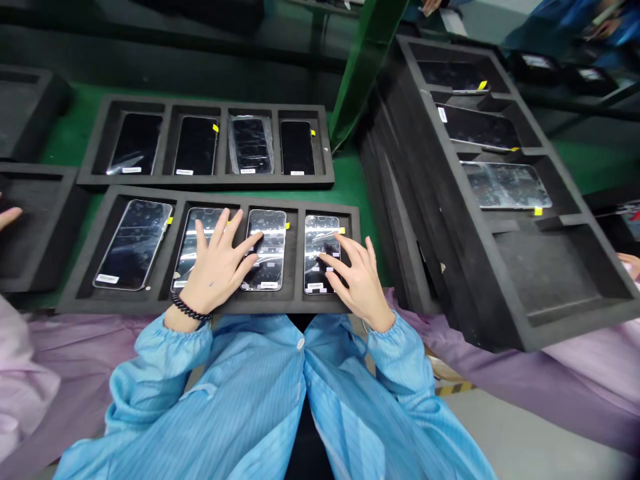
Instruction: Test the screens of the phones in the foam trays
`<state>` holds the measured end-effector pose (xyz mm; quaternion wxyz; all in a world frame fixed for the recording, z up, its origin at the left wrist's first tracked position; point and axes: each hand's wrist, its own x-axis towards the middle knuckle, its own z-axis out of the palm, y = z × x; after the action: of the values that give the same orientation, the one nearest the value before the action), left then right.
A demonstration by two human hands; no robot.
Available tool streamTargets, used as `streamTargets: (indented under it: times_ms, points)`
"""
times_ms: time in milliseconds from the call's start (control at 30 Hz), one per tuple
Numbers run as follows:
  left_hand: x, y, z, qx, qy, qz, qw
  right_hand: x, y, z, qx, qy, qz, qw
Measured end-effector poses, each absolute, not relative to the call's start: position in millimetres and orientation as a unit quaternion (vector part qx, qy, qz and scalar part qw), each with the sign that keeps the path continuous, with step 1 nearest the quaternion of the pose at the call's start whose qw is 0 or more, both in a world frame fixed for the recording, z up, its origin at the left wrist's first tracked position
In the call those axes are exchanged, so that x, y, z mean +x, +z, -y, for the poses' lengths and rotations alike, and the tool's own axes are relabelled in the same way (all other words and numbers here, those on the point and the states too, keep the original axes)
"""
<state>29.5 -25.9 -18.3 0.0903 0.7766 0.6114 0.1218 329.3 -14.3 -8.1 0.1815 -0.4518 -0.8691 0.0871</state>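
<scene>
In the near black foam tray (200,305) several smartphones lie screen up, one to a compartment. My left hand (216,261), with a black coiled band at the wrist, is spread over the second smartphone (193,230) and reaches onto the third smartphone (273,267). It hides part of both. Fingers of my right hand (360,277) are stretched over the rightmost smartphone (314,243), the tips at its screen; exact contact is hard to tell. The leftmost smartphone (134,243) lies apart from both hands. White labels and yellow tabs show on the phones.
Behind stands another foam tray (210,180) with several phones, one in a loose clear wrap. Stacked trays (500,280) rise at the right beside a green post (365,60). More trays (45,200) sit at the left, near another person's hand (9,217).
</scene>
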Motion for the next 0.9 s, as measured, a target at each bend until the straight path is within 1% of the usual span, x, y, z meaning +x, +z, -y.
streamTargets:
  times_ms: [267, 400, 500, 700, 900]
  points:
    - [47, -17, 14, 0.805, 0.113, -0.575, 0.091, 330, -17, 15, -0.468, 0.092, 0.865, 0.154]
    - [39, -8, 25, 0.788, 0.144, -0.593, 0.082, 339, -17, 18, -0.490, 0.085, 0.850, 0.177]
    - [30, -3, 41, 0.774, 0.160, -0.608, 0.077, 347, -17, 22, -0.509, 0.082, 0.838, 0.179]
    - [14, -8, 69, 0.762, 0.167, -0.617, 0.100, 352, -16, 34, -0.457, 0.101, 0.865, 0.179]
    - [13, -17, 77, 0.764, 0.182, -0.610, 0.110, 335, -12, 33, -0.431, 0.118, 0.881, 0.156]
